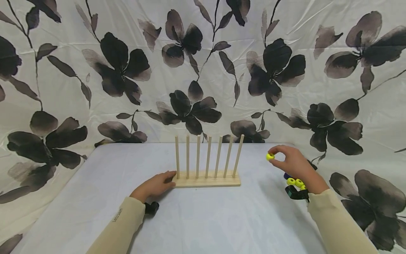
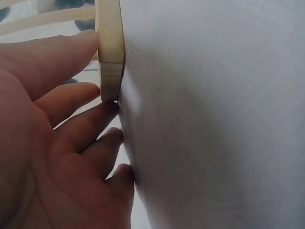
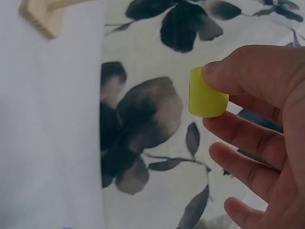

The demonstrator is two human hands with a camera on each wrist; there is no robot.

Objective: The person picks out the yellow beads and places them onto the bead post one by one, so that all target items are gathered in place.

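Note:
In the head view a wooden peg stand [image 1: 206, 181] with several upright pegs is on the white table. My left hand [image 1: 157, 185] rests at the left end of its base; in the left wrist view the thumb [image 2: 71, 55] and index fingertip touch the base's edge [image 2: 110, 43], the fingers loosely bent. To the right of the stand, above the table, my right hand [image 1: 293, 162] pinches a yellow bead [image 1: 270, 156] between thumb and index finger. The right wrist view shows the bead [image 3: 207, 95] side-on as a short cylinder, the other fingers spread below it.
More yellow beads [image 1: 291, 181] lie by the right wrist, partly hidden by it, with something dark blue [image 1: 287, 175] beside them. A flower-patterned cloth [image 1: 228, 70] hangs behind the table [image 1: 203, 225]. Small black cameras are on both wrists.

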